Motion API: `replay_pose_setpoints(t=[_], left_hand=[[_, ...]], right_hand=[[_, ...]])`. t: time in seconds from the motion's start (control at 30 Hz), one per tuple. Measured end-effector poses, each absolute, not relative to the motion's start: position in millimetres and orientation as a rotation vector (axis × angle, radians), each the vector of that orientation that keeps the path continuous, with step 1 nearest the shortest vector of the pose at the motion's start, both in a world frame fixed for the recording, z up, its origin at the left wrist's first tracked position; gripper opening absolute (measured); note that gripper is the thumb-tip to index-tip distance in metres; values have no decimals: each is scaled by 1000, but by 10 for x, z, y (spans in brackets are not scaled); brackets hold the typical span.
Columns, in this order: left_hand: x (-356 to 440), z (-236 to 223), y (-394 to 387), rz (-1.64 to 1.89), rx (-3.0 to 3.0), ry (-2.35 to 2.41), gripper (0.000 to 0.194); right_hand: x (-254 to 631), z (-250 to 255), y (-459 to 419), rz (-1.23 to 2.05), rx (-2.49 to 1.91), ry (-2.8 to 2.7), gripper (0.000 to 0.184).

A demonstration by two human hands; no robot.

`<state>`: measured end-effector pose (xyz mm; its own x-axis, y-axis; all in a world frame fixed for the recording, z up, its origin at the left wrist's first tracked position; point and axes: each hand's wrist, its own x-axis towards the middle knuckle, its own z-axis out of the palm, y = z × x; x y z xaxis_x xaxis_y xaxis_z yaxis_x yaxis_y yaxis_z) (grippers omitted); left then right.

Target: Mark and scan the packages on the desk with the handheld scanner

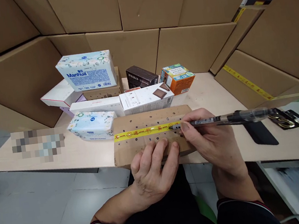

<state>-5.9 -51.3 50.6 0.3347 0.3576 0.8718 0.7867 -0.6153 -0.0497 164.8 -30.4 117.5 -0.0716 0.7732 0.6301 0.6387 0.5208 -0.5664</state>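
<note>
A brown cardboard box (127,154) lies at the table's front edge, with yellow printed tape (138,132) along its top. Small dark ring marks dot the cardboard on both sides of the tape. My right hand (214,140) is closed around a pen (216,120), whose tip meets the tape right of its middle. The clear barrel points off to the right. With fingers bent and slightly apart, my left hand (156,169) presses its fingertips on the near part of the box.
Behind the box stand tissue packs (87,72) (92,124), a white box (146,99), a black box (141,76) and an orange box (178,79). A dark flat object (259,131) lies at right. Large cartons (126,53) wall in the table (89,155).
</note>
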Motion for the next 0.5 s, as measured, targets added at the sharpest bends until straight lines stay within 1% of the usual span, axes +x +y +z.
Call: replay_pose_setpoints(t=[0.1, 0.2, 0.33, 0.43, 0.5], left_hand=[[-59, 516, -513, -1208, -2142, -1009, 35], [-56, 524, -520, -1202, -2139, -1014, 35], [-53, 523, -525, -1211, -2143, -1018, 36], [-59, 524, -508, -1221, -2144, -1015, 35], [-66, 530, -481, -1233, -2130, -1018, 33]], right_hand=[[1660, 1155, -297, 178, -1180, -1776, 2], [1659, 1129, -318, 262, -1180, -1734, 2], [1653, 1066, -356, 405, -1070, -1349, 7], [1752, 966, -349, 279, -938, -1059, 9], [1908, 844, -337, 127, -985, -981, 12]])
